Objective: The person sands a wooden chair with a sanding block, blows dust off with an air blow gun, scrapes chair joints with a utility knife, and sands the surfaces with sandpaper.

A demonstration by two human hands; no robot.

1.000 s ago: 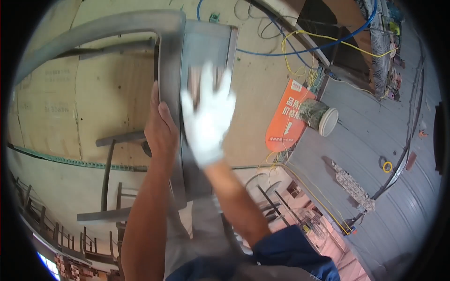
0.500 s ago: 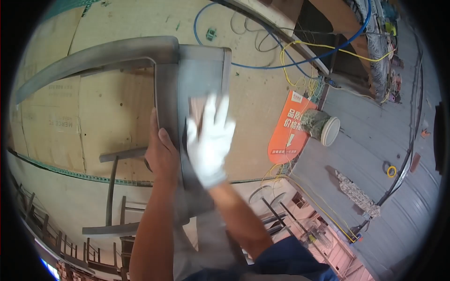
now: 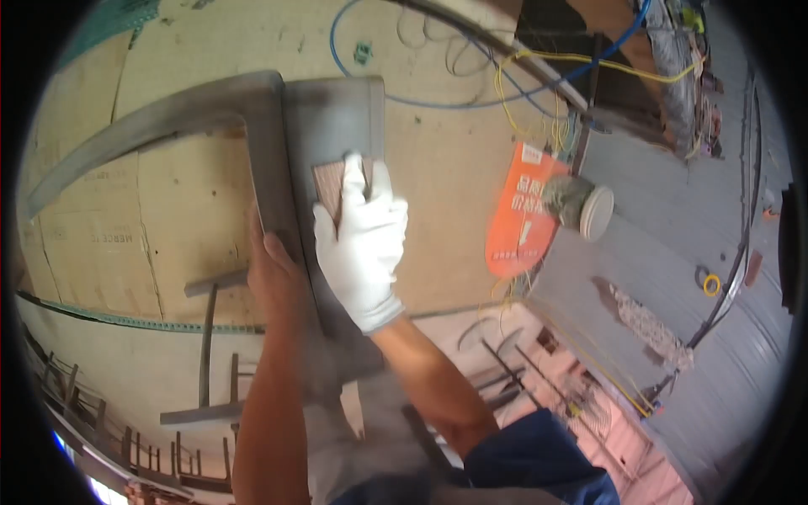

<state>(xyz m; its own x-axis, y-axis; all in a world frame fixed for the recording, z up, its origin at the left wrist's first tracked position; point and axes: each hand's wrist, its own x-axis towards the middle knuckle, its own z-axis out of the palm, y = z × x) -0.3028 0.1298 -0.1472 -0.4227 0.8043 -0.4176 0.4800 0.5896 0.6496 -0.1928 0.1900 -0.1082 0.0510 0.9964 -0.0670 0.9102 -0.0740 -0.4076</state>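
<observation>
"Where's the grey furniture piece (image 3: 268, 143)?"
"Left of centre, curving into the upper left. The bare left hand (image 3: 276, 273) grips its edge."
"And the right?"
"The gloved right hand (image 3: 362, 244) holds a brown block (image 3: 329, 187) against it."

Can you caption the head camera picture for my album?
Gloved right hand on a brown block against a grey panel, bare left hand gripping the frame.

We see a pad (image 3: 326, 185) under the right hand (image 3: 362, 244) on the chair panel (image 3: 332, 118), the left hand (image 3: 274, 265) at the adjoining frame's (image 3: 268, 168) left edge, and, well right, a bucket (image 3: 581, 208) by a sign's (image 3: 516, 231) right edge.
</observation>
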